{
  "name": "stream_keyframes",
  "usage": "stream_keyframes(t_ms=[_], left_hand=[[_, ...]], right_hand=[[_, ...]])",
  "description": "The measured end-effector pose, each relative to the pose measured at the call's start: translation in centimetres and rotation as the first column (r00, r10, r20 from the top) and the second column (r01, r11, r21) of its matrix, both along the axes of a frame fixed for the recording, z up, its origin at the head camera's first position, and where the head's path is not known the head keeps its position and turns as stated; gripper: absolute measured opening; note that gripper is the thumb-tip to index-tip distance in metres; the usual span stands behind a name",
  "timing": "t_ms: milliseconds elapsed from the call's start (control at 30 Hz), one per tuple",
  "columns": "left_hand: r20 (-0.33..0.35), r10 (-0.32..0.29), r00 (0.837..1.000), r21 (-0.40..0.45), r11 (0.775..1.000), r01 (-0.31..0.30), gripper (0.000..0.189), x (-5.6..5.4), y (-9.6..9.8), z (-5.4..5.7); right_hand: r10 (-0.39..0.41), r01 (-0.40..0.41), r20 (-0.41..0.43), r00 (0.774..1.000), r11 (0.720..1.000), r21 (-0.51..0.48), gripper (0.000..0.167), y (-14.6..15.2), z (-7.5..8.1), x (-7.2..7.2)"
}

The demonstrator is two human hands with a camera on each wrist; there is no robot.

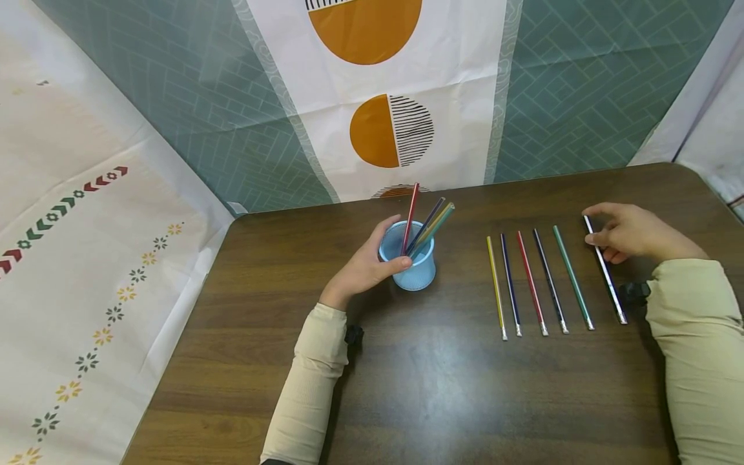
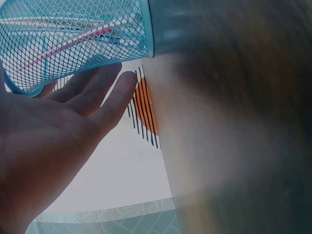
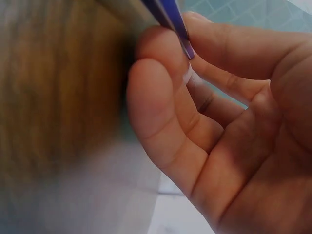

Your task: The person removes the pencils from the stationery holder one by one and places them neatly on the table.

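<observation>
A light-blue mesh pencil cup (image 1: 416, 278) stands on the table. My left hand (image 1: 367, 263) holds it from the left, thumb near the front rim and fingers round the far side. Several pencils lean in it, among them a red pencil (image 1: 410, 216) and a green pencil (image 1: 440, 223). At the right, my right hand (image 1: 636, 234) pinches the upper end of a pencil (image 1: 607, 278) with a white stripe. In the right wrist view, the dark purple-blue pencil tip (image 3: 170, 19) shows between thumb and fingers.
Left of the right hand several pencils lie side by side: a yellow pencil (image 1: 496, 284), a red pencil (image 1: 531, 281), a green pencil (image 1: 573, 274) and dark ones. They rest on the brown wooden table (image 1: 430, 394). A patterned cloth (image 1: 453, 129) hangs behind its far edge.
</observation>
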State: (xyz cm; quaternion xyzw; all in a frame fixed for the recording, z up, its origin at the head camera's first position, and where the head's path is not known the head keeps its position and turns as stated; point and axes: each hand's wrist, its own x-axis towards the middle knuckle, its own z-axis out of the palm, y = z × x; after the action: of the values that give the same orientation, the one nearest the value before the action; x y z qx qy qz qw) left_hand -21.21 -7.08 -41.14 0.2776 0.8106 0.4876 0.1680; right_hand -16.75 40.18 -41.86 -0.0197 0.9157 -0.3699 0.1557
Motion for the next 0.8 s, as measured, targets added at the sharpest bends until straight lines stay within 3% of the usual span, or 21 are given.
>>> stream_keyframes(t_ms=[400,800], left_hand=[[0.005,0.003,1.0,-0.005,1.0,-0.003,0.107,-0.01,0.01,-0.08],[0.006,0.003,1.0,0.005,1.0,-0.003,0.116,0.01,0.11,-0.05]], right_hand=[[0.035,-0.034,-0.021,0.999,0.997,0.068,0.049,-0.52,-0.32,-0.1],[0.021,-0.02,-0.016,1.0,0.998,0.064,0.048,-1.03,-0.18,-0.14]])
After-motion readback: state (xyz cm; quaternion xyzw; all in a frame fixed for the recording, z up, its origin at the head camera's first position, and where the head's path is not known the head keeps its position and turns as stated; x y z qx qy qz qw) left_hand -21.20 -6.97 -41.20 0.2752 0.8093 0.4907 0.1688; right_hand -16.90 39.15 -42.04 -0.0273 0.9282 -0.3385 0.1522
